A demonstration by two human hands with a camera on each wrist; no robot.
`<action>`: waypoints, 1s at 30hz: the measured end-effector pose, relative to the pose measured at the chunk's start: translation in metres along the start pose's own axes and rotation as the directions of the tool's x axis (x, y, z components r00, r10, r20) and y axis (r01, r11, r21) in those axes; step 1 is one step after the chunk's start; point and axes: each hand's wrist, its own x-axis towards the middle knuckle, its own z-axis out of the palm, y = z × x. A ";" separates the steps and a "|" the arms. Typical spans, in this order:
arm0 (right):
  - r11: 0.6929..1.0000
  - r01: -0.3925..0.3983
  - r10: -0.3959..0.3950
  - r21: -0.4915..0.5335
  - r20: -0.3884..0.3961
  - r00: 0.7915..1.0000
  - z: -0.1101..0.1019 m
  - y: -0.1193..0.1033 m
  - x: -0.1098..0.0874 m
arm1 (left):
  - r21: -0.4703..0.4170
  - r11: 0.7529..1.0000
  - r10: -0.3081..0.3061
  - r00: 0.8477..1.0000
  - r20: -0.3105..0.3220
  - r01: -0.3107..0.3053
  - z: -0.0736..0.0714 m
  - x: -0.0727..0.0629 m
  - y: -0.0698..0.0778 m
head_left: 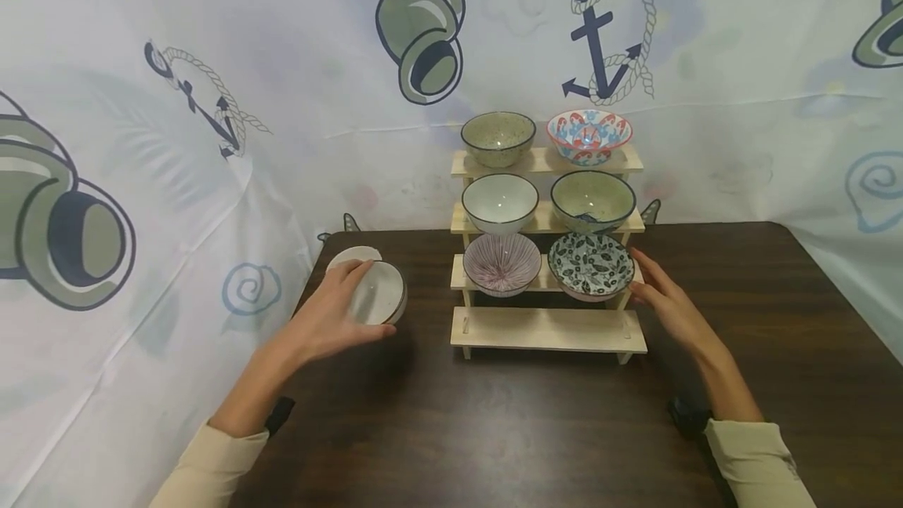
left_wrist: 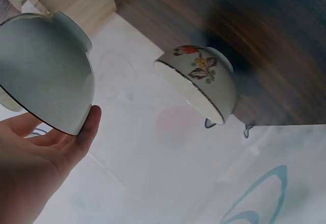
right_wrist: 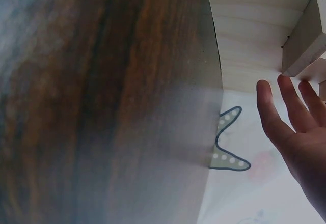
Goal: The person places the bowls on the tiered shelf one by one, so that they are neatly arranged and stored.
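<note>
My left hand (head_left: 328,318) grips a white bowl (head_left: 381,294) with a dark rim, thumb and fingers spread around its sides. In the left wrist view this bowl (left_wrist: 46,66) is plain and pale outside. Just behind it sits another white bowl (head_left: 353,253); the left wrist view shows red flowers and leaves on that bowl's outside (left_wrist: 209,74). My right hand (head_left: 670,308) is beside the leaf-patterned black-and-white bowl (head_left: 591,263), at the right end of a wooden tiered stand (head_left: 550,329). Its fingers (right_wrist: 270,104) are extended; whether they touch the stand or the bowl I cannot tell.
On the stand's upper tiers are a speckled olive bowl (head_left: 498,139), a red-and-blue patterned bowl (head_left: 589,136), a pale bowl (head_left: 500,202) and a green bowl (head_left: 592,201). A purple-striped bowl (head_left: 502,263) shares the leaf bowl's tier. Printed cloth (head_left: 317,45) hangs behind the dark table (head_left: 494,429).
</note>
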 end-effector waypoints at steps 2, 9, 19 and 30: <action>1.000 -0.005 0.005 0.000 0.003 1.000 0.000 0.001 -0.001 | 0.003 1.000 0.003 1.000 0.011 -0.003 -0.001 -0.001 0.003; 1.000 -0.001 0.001 0.008 0.005 1.000 0.000 0.002 -0.001 | 0.005 1.000 0.012 0.998 0.061 -0.013 -0.002 -0.003 0.016; 1.000 0.004 -0.004 0.014 0.014 1.000 0.000 0.003 -0.002 | 0.002 0.999 0.045 0.997 0.070 -0.045 -0.001 -0.008 0.032; 0.999 0.028 -0.029 0.040 0.012 1.000 0.001 0.001 0.000 | 0.017 0.989 0.144 0.987 0.066 -0.146 0.000 -0.006 0.046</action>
